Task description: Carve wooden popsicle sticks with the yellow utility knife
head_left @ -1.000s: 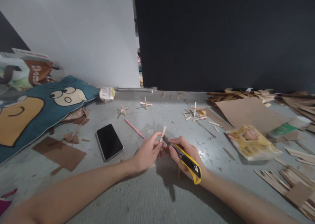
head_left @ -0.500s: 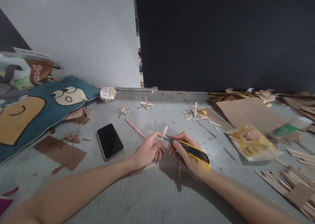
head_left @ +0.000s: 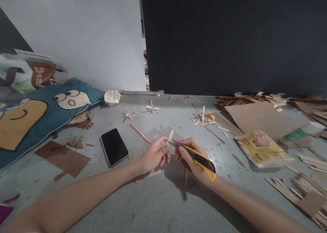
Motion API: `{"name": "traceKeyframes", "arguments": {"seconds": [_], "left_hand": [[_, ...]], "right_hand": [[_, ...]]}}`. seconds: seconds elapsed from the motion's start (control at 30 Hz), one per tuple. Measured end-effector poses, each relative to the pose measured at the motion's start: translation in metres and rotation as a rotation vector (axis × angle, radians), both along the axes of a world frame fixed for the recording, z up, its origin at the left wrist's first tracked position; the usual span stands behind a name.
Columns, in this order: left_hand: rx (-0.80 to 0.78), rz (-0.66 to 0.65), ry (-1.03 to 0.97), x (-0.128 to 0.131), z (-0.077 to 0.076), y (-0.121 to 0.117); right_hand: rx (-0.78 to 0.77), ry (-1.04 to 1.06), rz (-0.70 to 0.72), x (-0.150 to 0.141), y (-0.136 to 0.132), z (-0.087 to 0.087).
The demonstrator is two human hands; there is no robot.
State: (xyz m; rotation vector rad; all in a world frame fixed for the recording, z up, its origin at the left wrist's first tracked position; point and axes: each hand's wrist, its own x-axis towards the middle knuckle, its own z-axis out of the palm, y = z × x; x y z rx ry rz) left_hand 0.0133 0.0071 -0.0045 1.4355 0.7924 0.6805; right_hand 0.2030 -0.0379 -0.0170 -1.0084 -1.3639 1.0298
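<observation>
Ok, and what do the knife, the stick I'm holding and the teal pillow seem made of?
The knife: probably smooth plastic, from its yellow and black casing; its grey front looks like metal. The stick: likely bare wood, pale and matte, though grain isn't legible. The pillow: apparently matte printed fabric, softly bulging, pale-edged.

Pillow [head_left: 52, 115] cut off at left, held stick [head_left: 170, 135] partly hidden

The cutter [head_left: 200, 159] is coloured yellow and black and the stick [head_left: 170, 135] at its blade pale tan, while on the grey tabletop [head_left: 158, 202] a slender rod [head_left: 140, 133] is striped pink and white and, toward the left edge, a teal cushion [head_left: 55, 118] is printed with cartoon faces.
</observation>
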Motion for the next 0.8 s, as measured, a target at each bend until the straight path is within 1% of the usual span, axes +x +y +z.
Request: {"name": "traceKeyframes", "arguments": {"seconds": [0.13, 0.23, 0.47, 0.8], "left_hand": [[0.040, 0.039, 0.029, 0.0014, -0.0039, -0.0037], [0.049, 0.082, 0.035, 0.0027, -0.0055, -0.0066], [0.030, 0.092, 0.021, 0.0035, -0.0037, -0.0066], [0.039, 0.104, 0.022, 0.0040, -0.0056, -0.0069]], "right_hand": [[0.048, -0.227, -0.041, -0.0004, -0.0053, -0.0003], [0.092, -0.303, -0.059, -0.0003, -0.0082, 0.0017], [0.108, -0.318, -0.076, -0.0009, -0.0081, 0.0024], [0.124, -0.326, -0.093, -0.0017, -0.0096, 0.0065]]}}
